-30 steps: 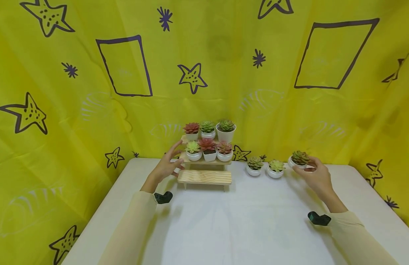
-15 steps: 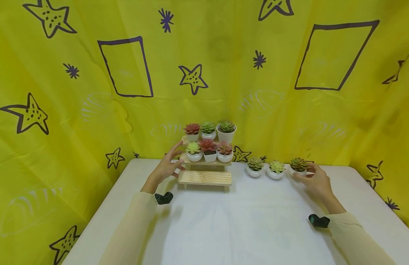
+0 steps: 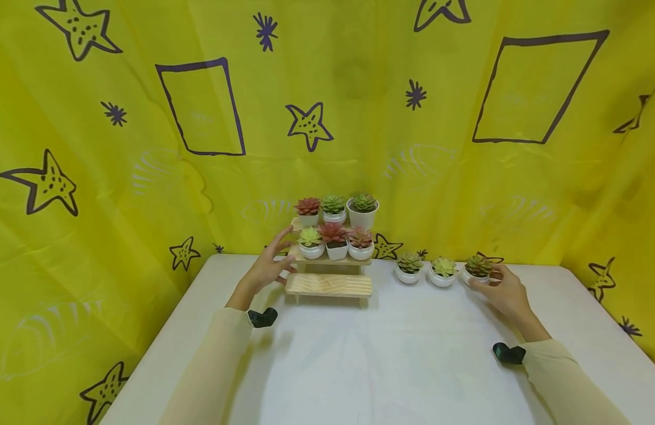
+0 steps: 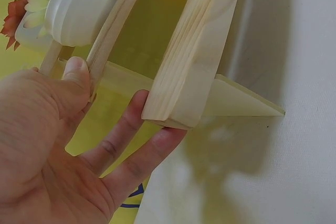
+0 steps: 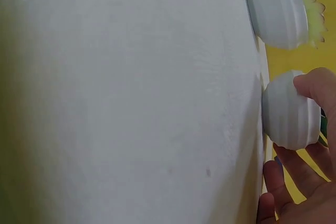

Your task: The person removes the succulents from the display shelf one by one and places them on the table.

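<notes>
Yellow backdrop (image 3: 354, 130), probably cloth, dark stars (image 3: 310, 125), white table (image 3: 402, 360)

grained pale wood, smooth and matt, on the stand (image 3: 327, 285) at the left hand (image 3: 264, 271), smooth ribbed pot (image 5: 291, 111) with a soft sheen in the right hand (image 3: 508, 292), plastic-looking leaves (image 3: 477, 265) above it, smooth matt table (image 3: 327, 354) below, creased cloth-like curtain (image 3: 359, 71) behind both hands

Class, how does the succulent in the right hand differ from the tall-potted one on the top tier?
The held succulent has a low, rounded pot; the top-tier succulent has a taller, tapered one. The held succulent shows reddish tints; the top-tier succulent looks green. The right hand grips the former; no hand touches the latter. Both pots are white.
</notes>
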The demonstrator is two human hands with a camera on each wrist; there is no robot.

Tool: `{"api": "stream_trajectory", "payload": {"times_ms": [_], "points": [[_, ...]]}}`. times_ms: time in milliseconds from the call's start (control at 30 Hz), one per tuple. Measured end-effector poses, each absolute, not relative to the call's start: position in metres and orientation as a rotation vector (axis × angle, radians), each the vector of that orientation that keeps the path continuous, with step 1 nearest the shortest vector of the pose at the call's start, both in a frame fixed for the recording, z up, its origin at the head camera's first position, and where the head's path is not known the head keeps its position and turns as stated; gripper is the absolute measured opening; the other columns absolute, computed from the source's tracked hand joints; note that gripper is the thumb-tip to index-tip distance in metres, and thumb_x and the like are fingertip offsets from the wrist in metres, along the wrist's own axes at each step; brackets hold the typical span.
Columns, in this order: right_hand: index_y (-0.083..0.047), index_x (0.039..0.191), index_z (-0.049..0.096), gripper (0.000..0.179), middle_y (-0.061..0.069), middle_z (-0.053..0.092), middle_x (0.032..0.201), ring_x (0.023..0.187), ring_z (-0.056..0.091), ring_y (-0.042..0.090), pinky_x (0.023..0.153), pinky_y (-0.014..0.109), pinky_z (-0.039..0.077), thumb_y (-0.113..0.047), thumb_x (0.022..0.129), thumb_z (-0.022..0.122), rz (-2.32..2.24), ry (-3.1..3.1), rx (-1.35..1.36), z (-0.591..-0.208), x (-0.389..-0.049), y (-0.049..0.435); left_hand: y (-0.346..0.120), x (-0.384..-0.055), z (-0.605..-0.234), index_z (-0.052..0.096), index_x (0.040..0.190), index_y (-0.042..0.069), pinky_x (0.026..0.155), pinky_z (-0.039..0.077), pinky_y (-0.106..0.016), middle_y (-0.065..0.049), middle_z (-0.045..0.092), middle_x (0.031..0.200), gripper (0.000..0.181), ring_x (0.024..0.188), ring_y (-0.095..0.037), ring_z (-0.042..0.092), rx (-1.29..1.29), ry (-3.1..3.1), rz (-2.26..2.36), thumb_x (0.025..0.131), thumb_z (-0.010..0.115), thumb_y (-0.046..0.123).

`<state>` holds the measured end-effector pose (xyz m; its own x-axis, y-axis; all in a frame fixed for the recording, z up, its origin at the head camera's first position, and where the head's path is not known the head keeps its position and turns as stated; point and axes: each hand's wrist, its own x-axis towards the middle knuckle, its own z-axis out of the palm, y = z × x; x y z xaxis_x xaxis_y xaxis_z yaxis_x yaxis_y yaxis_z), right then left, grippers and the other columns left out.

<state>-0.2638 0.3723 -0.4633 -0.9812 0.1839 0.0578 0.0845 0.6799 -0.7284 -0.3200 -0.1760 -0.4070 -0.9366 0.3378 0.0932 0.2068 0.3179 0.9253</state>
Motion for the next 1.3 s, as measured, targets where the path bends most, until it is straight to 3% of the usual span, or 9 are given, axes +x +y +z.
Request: {"api": "stream_trajectory", "payload": {"times_ms": [400,800,1300], "points": [[0.012,0.151,0.028,0.09,0.042,0.039,0.145,0.128,0.046,0.056,0.101,0.062,0.047,-0.048,0.097,0.068,1.215,-2.794,-0.227,-0.461,-0.264,0.375,-0.176,-0.32,-0.406,0.016,0.165,0.039,0.063,0.06,-0.05,-0.024,0.025,0.164,0.076,0.099,-0.04,0.071,0.538,2.44,1.699,0.107,0.054,0.008],[0.015,0.15,0.025,0.092,0.044,0.037,0.144,0.128,0.044,0.058,0.101,0.064,0.045,-0.046,0.097,0.069,1.232,-2.832,-0.169,-0.457,-0.263,0.378,-0.175,-0.319,-0.406,0.018,0.163,0.045,0.062,0.06,-0.047,-0.021,0.028,0.163,0.076,0.099,-0.037,0.071,0.504,2.434,1.715,0.107,0.055,0.009],[0.009,0.159,-0.003,0.111,0.047,0.028,0.149,0.13,0.035,0.065,0.1,0.073,0.037,-0.049,0.097,0.069,1.28,-2.956,0.019,-0.419,-0.261,0.393,-0.177,-0.318,-0.406,0.016,0.165,0.04,0.065,0.06,-0.052,-0.025,0.024,0.164,0.075,0.099,-0.038,0.071,0.529,2.434,1.702,0.107,0.053,0.008]]}}
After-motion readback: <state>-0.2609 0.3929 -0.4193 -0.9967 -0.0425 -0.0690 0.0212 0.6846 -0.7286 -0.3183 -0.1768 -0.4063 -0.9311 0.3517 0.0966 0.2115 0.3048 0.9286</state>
